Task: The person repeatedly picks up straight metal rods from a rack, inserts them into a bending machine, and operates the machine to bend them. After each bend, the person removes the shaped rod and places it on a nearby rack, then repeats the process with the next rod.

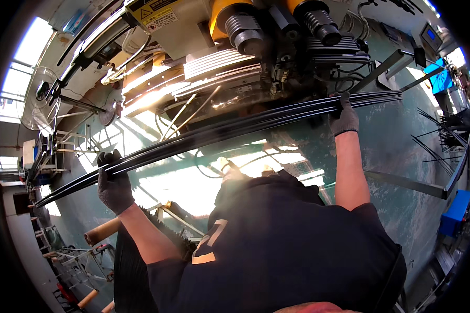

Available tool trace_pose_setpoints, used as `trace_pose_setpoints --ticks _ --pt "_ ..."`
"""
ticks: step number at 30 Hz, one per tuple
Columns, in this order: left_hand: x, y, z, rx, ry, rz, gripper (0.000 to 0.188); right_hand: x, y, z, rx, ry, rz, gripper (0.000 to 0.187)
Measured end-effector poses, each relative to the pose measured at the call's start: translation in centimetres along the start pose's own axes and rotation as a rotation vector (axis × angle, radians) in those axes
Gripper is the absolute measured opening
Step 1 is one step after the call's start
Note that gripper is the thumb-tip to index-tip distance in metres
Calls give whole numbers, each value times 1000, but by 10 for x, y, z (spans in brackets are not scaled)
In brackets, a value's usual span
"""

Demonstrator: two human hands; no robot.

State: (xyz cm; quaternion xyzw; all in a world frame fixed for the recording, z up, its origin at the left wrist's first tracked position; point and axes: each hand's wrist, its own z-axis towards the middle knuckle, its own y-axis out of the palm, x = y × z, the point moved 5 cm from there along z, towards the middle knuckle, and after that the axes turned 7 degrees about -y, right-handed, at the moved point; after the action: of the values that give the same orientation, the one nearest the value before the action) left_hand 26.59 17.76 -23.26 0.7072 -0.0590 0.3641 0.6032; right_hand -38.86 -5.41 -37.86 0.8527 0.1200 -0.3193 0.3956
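A bundle of long, thin black strips (pixel 230 125) stretches across in front of me, its left end lower in the picture than its right. My left hand (pixel 114 187), in a dark grey work glove, is closed round the bundle some way in from its left end. Toward the right end, my right hand (pixel 344 117) in a matching glove grips the same strips, thumb laid over the top. Whether the strips are solid bars or hollow profiles I cannot tell. Both forearms are bare and reach outward.
A machine with yellow-and-steel spindles (pixel 245 34) stands just beyond the strips. At right, a metal frame (pixel 407 183) juts out near more black strips (pixel 444 135). A brown cardboard tube (pixel 102 231) lies by my left elbow; a pedestal fan (pixel 40 94) stands far left.
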Motion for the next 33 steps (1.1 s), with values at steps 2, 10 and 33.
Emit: trace_pose_setpoints --ticks 2,10,33 --pt "-8 -3 21 -115 -57 -7 35 -3 15 4 58 -34 12 26" --pt "-21 -79 135 294 -112 39 25 37 115 -22 -159 -142 -26 23" --pt "-173 -18 236 142 -440 117 37 94 185 93 132 -555 -1222 53"
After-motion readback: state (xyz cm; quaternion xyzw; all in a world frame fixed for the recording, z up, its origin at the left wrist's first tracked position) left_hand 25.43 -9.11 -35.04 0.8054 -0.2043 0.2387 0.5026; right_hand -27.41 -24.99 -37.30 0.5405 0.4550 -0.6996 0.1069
